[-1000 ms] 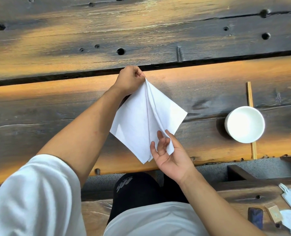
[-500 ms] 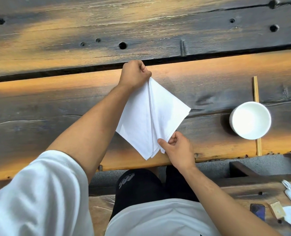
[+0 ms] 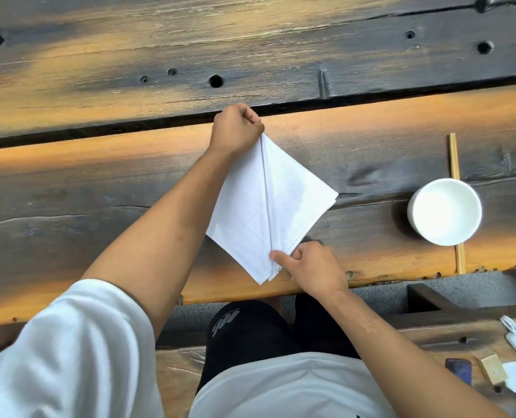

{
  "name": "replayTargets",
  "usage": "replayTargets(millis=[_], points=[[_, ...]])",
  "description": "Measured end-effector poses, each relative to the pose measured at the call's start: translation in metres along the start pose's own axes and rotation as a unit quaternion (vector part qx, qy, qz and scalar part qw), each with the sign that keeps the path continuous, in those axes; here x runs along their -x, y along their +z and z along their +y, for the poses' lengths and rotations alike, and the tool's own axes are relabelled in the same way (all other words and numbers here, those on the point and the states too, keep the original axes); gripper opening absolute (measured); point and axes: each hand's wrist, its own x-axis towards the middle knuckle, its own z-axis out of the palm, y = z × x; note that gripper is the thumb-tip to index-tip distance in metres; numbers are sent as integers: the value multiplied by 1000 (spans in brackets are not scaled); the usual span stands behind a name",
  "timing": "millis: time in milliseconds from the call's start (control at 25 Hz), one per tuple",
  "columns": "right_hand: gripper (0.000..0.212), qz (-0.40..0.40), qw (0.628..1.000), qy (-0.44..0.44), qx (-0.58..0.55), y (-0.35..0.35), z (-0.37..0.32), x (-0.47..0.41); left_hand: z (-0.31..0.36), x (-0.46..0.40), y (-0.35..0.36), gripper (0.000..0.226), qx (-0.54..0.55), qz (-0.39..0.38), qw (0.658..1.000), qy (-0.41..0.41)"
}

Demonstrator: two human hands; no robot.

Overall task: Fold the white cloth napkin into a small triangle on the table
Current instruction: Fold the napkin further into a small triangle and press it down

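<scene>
Two hands: both on the white cloth napkin (image 3: 286, 203), lying as a diamond near the near edge of the tabletop (image 3: 99, 188).
Left hand (image 3: 235, 128): fist closed, pinching the far corner.
Right hand (image 3: 314, 267): closed around the near-right edge, forefinger laid on the centre crease; open-palmed under that edge a second ago.
Change: loose flap now drawn flatter, crease straighter.
Meaning: likely aligning layers before the next fold; small triangle not yet made.
Nearby: white bowl (image 3: 444, 212) to the right, resting on a chopstick (image 3: 457, 206), well apart from the napkin.
Hidden: napkin's left corner under the left forearm; number of layers hard to count; far corner lost inside the fist.
Cut off: small items at the near right, unclear.
</scene>
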Motion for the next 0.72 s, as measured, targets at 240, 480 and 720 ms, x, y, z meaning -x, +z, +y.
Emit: replayTargets(millis=[240,480,720], points=[[36,197,961,-194,5,-33,-16,-2,-23,9,-4,13,-16,-26,994,105],[63,266,885,-338,181,-4,-52,-78,-25,-1,5,15,-17,-3,995,98],[78,216,867,-320,316,2,-35,-105,-28,-1,7,21,-41,-5,991,129]])
